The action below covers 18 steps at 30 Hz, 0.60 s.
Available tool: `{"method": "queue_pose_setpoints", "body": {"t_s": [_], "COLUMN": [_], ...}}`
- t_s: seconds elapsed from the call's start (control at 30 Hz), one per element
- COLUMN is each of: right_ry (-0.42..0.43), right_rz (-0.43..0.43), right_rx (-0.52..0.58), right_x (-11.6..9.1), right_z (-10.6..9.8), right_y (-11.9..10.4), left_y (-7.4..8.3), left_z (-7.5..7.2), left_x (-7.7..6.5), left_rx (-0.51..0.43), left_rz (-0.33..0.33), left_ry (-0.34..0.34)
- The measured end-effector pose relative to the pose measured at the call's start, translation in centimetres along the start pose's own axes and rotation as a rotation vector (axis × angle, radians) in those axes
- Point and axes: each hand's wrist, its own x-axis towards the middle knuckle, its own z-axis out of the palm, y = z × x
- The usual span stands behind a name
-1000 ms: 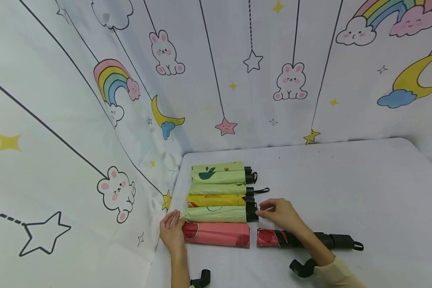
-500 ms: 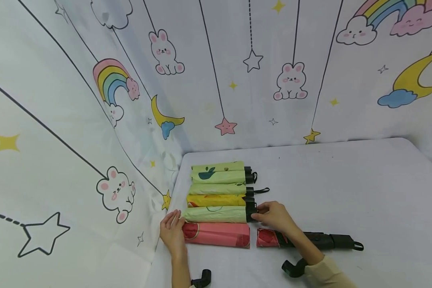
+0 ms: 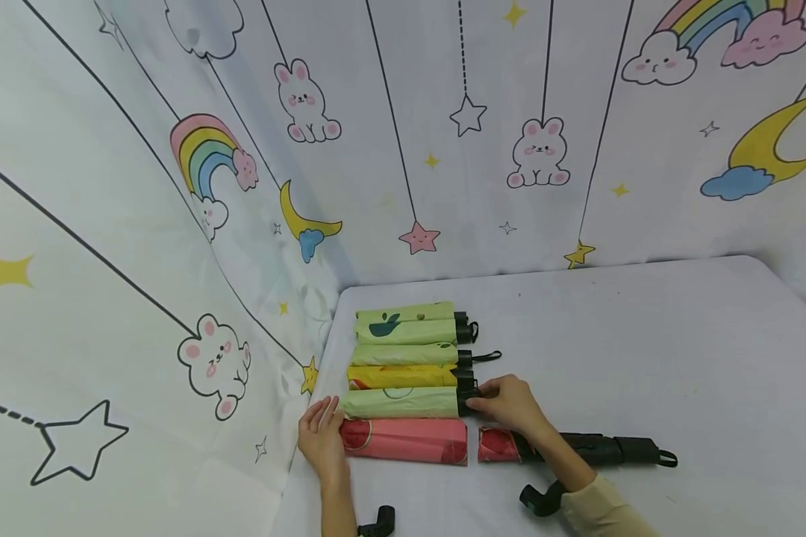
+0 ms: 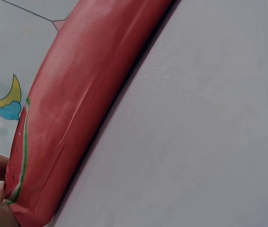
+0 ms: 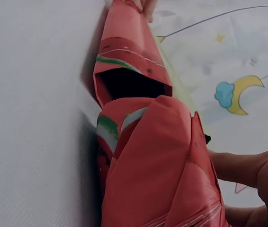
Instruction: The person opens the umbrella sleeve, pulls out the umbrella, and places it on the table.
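White table [image 3: 645,358] before a rabbit-and-star backdrop [image 3: 483,194], folded umbrellas [image 3: 403,403] on top.

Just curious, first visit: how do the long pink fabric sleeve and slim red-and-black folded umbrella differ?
The long pink fabric sleeve has an open end; the slim red-and-black folded umbrella ends in a looped black handle. The sleeve is mostly pink, the umbrella largely black. The sleeve looks shorter and wider than the umbrella. Both lie on the white tabletop.
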Motion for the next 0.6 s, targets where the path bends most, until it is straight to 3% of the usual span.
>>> {"method": "queue_pose_setpoints", "body": {"t_s": [0.23,0.6], "right_ry": [-0.055,-0.11], "right_rz": [0.075,0.044], "right_rx": [0.185,0.411], "right_x": [0.13,-0.09], "right_z": [0.38,0.58], "right_y": [-0.13,0.02], "left_y": [-0.29,-0.3], "left_z": [-0.21,-0.45], "left_x": [0.12,0.27], "left_rx": [-0.004,-0.006], "left_rz": [-0.008,0.003], "left_ry": [-0.003,-0.001]}}
